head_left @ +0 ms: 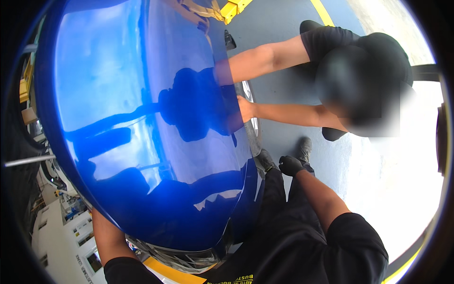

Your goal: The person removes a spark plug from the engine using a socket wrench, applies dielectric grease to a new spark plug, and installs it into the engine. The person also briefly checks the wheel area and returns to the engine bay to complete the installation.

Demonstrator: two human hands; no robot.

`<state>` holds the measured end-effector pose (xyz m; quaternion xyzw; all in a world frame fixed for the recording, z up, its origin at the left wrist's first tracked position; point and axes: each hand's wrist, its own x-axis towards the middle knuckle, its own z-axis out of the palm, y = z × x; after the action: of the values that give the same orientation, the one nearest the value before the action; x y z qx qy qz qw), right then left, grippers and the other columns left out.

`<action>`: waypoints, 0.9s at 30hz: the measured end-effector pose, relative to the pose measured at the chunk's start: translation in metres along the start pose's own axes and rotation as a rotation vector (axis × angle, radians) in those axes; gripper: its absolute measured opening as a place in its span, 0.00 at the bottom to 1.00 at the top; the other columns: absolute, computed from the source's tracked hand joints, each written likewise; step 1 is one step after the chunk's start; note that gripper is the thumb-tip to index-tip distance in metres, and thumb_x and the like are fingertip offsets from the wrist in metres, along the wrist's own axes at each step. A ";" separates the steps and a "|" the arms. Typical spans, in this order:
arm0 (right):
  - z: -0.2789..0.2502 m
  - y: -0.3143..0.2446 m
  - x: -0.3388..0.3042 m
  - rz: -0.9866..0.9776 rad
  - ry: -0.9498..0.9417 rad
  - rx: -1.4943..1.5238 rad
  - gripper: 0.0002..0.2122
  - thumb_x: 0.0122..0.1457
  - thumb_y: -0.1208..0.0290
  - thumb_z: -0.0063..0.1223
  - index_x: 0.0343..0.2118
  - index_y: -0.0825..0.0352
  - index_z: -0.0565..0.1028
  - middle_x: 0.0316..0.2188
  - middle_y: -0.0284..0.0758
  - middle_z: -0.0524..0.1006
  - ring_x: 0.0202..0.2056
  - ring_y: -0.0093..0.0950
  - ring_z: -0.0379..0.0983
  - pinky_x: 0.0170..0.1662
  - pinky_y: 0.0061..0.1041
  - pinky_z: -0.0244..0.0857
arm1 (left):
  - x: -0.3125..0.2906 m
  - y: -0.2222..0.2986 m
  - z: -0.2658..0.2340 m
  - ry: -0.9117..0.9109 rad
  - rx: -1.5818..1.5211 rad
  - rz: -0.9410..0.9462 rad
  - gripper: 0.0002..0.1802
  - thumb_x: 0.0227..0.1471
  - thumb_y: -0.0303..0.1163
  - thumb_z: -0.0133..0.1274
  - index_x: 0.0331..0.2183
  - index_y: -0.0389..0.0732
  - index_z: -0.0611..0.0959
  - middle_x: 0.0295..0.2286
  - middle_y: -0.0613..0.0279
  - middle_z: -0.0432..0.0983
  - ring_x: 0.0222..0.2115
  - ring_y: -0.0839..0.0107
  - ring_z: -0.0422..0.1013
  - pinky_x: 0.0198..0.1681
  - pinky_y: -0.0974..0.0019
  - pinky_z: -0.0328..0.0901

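Note:
A glossy blue car body (109,61) fills the left and middle, reflecting sky and dark figures. My right hand (291,165) in a black glove hangs over my legs, right of the car's front corner. Its fingers are curled in, and anything inside them is hidden. My left forearm (109,236) reaches up past the front edge of the car; the hand itself is out of sight behind the blue panel. Below that edge a clear headlamp (184,258) shows. Beyond my right hand, the wheel (254,120) sits partly under the fender.
A co-worker (373,80) in dark clothes leans in from the right, one hand (245,109) at the wheel, the other arm reaching over the car's side. Yellow lift parts (231,9) stand at the top. My shoes (305,147) are on the grey floor (283,80).

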<state>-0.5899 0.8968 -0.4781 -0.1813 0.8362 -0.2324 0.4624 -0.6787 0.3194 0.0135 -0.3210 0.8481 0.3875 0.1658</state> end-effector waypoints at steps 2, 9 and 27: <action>0.006 0.007 -0.002 -0.002 -0.027 -0.022 0.14 0.58 0.59 0.56 0.42 0.61 0.81 0.40 0.45 0.84 0.44 0.47 0.81 0.49 0.46 0.74 | 0.005 -0.001 0.006 -0.022 -0.024 0.013 0.32 0.63 0.43 0.55 0.61 0.33 0.73 0.57 0.52 0.75 0.52 0.63 0.75 0.55 0.59 0.71; 0.027 0.084 -0.002 0.117 -0.087 -0.126 0.13 0.60 0.62 0.52 0.44 0.59 0.82 0.39 0.46 0.84 0.43 0.46 0.82 0.52 0.46 0.74 | 0.038 -0.022 0.031 -0.116 -0.104 0.089 0.31 0.63 0.42 0.56 0.61 0.34 0.74 0.57 0.53 0.75 0.52 0.63 0.75 0.55 0.59 0.72; -0.005 0.272 -0.129 0.019 -0.160 -0.238 0.08 0.49 0.67 0.69 0.31 0.60 0.81 0.32 0.36 0.81 0.39 0.37 0.79 0.43 0.39 0.74 | 0.090 -0.066 0.019 -0.034 0.146 0.331 0.26 0.60 0.41 0.57 0.55 0.38 0.80 0.52 0.52 0.79 0.48 0.59 0.78 0.51 0.58 0.73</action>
<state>-0.5527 1.1894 -0.5388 -0.2448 0.8200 -0.1118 0.5052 -0.7001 0.2641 -0.0827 -0.1575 0.9123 0.3524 0.1367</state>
